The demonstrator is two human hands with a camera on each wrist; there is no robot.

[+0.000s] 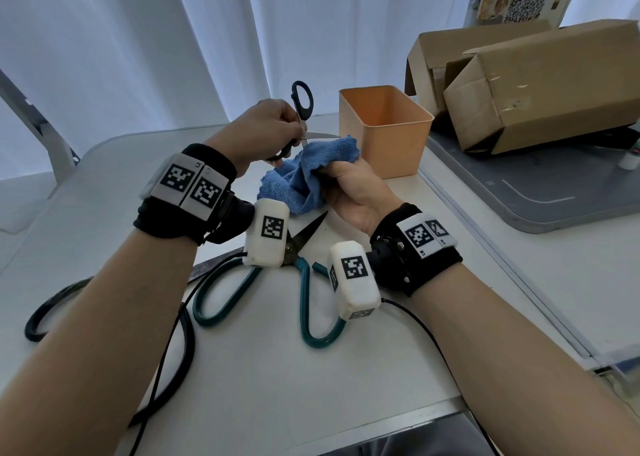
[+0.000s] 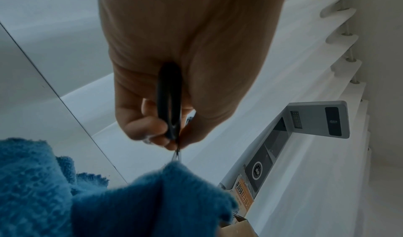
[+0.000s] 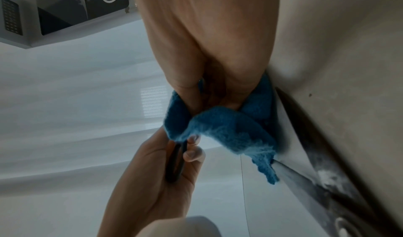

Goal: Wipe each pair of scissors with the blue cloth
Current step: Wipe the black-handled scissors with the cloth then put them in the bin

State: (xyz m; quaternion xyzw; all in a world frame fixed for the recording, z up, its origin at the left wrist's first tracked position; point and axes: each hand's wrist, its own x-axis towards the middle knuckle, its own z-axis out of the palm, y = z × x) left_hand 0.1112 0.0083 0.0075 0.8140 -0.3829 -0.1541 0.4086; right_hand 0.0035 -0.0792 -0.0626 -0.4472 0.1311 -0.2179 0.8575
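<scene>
Mid-wipe: left hand (image 1: 266, 126) pinches the black-handled scissors (image 1: 300, 116) near the pivot, blades splayed for access, lifted above the surface (image 1: 346, 369). Right hand (image 1: 353, 189) clutches the blue cloth (image 1: 311, 168) against a blade. Teal scissors (image 1: 304, 300) lie below, waiting.

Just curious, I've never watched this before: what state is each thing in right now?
black scissors: blades spread, held by left hand
blue cloth: bunched in right hand
green scissors: lying on table, blades open
orange bin: upright, looks empty
cardboard box: flaps open
</scene>
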